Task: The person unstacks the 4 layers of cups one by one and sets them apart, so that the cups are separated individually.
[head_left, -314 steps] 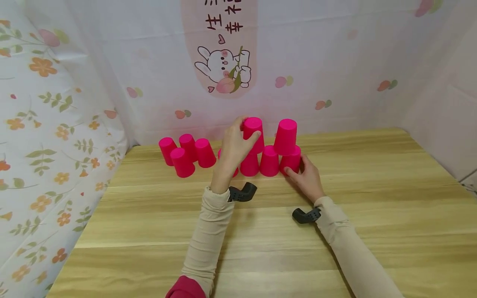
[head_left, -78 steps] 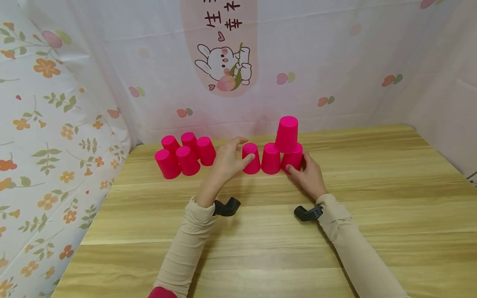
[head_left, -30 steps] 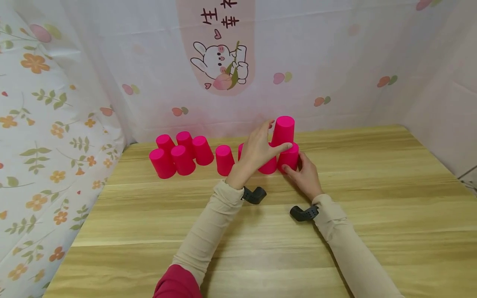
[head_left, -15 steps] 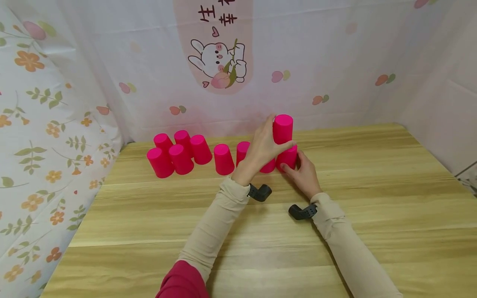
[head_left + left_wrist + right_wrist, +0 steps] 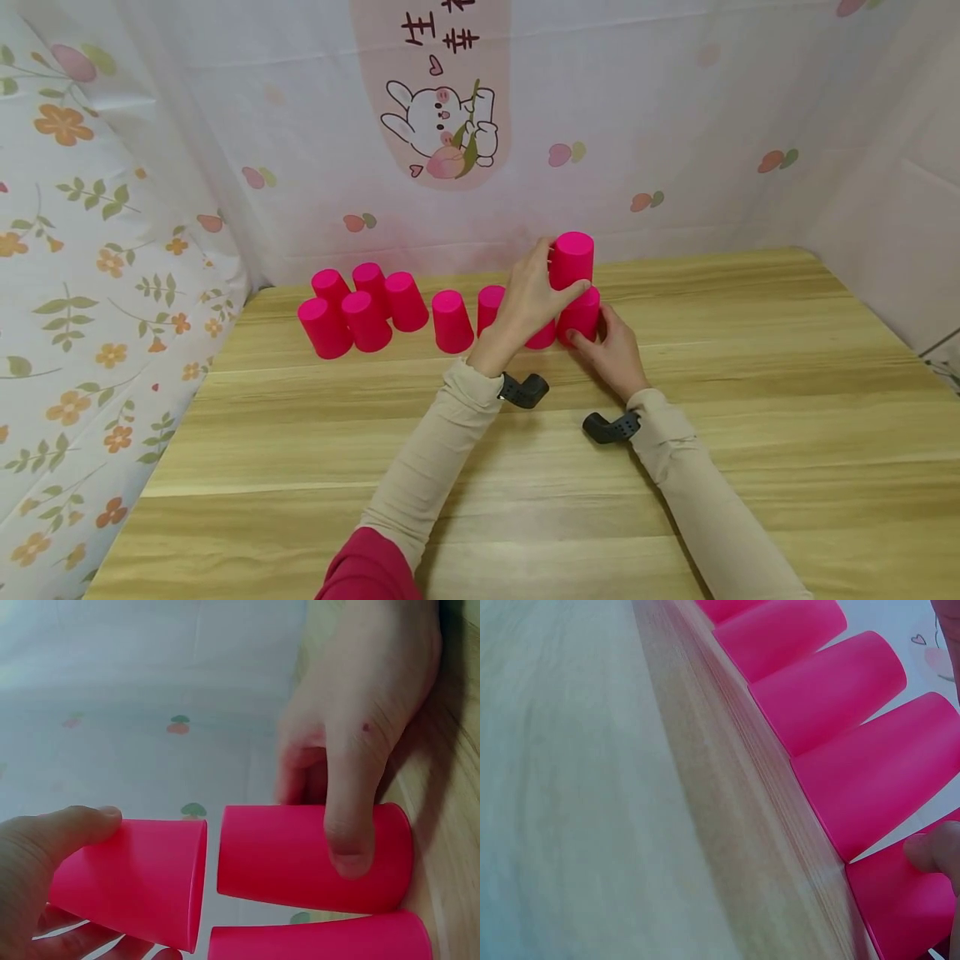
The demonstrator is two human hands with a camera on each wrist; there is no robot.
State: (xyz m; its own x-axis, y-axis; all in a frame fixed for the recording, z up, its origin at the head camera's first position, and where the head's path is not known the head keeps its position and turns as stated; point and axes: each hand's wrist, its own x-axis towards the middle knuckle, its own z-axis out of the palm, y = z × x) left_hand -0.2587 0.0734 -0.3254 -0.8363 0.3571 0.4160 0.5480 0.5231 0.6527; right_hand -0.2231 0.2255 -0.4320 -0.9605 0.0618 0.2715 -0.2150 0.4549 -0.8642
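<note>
In the head view my left hand grips the upper pink cup by its sides, fingers behind and thumb in front. The left wrist view shows a narrow gap between this held cup and the upside-down cup below it. My right hand holds that lower cup, the rightmost of a row on the table, its thumb on the near side. Left along the row stand more inverted cups, one mostly hidden by my left hand, then another and the end cup.
Several more inverted pink cups stand in a cluster at the back left of the wooden table. A patterned cloth hangs behind the table and along its left side. Each wrist wears a black camera mount.
Since 10.5 s ago, the upper left cup has gone from the row and the left cluster has gained one. My left hand has moved right, gripped the remaining upper cup and raised it slightly.
</note>
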